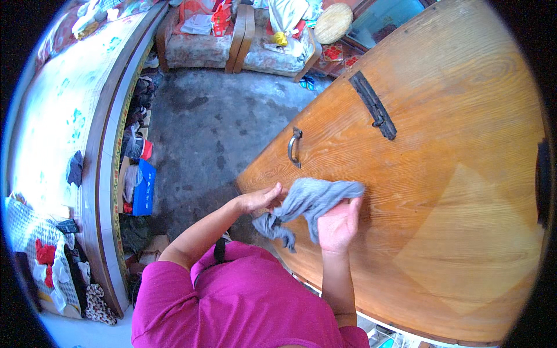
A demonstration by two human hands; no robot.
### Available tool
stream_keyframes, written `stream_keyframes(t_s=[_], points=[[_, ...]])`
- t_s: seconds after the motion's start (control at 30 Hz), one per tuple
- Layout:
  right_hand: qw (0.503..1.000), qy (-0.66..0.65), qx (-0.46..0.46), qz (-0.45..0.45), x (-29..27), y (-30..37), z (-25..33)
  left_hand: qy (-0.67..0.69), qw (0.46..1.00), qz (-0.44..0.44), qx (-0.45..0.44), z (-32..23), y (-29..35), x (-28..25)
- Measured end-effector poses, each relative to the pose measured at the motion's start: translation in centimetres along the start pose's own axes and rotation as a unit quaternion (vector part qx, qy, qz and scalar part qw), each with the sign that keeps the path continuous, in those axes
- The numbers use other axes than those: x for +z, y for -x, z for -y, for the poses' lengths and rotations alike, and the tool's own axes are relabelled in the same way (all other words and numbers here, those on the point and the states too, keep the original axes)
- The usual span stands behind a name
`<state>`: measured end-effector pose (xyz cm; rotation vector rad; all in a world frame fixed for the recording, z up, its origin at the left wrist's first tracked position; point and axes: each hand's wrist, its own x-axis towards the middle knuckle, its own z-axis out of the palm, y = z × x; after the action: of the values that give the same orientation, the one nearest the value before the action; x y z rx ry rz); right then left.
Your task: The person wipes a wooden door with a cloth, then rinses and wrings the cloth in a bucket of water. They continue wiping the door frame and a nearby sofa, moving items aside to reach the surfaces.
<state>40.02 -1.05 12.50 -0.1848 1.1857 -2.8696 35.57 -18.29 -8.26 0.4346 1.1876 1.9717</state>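
The gray cloth (316, 200) is propped, maybe against falling, by the right hand (338, 227), grip unclear, beside the open left hand (258, 200).

Left forearm (203, 232): angled inward from a bent elbow | left hand (260, 200): thumb raised, fingers partly hidden | right forearm (337, 284): extended nearly straight forward | right hand (336, 227): palm turned toward the camera, fingers mostly hidden | both hands: held apart, ahead of the torso (249, 301)
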Motion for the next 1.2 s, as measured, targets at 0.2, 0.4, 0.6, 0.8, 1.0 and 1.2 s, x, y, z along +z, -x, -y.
stream_keyframes(t_s=[0.2, 0.4, 0.6, 0.8, 1.0, 1.2], points=[[0.852, 0.447, -0.258, -0.082, 1.8, -1.1, 0.4, -0.062, 0.945, -0.287, 0.145, -2.3, -1.1, 1.3], [0.336, 0.867, -0.358, 0.090, 0.3, -5.4, -2.7, -0.131, 0.911, -0.337, 0.197, -6.8, -4.1, 0.3], [0.138, 0.924, -0.324, 0.150, -2.6, -6.4, -3.7, -0.227, 0.857, -0.409, 0.215, -6.1, -4.9, -0.2], [0.034, 0.915, -0.281, 0.288, -3.9, -9.5, -4.9, -0.191, 0.864, -0.400, 0.238, -5.8, -5.0, -0.5], [0.004, 0.922, -0.209, 0.326, -3.3, -7.3, -2.9, -0.289, 0.765, -0.542, 0.191, -11.4, -5.2, -0.2], [0.090, 0.937, -0.282, 0.185, -1.2, -7.9, -3.0, -0.130, 0.893, -0.233, 0.361, -17.8, -7.6, -4.2]])
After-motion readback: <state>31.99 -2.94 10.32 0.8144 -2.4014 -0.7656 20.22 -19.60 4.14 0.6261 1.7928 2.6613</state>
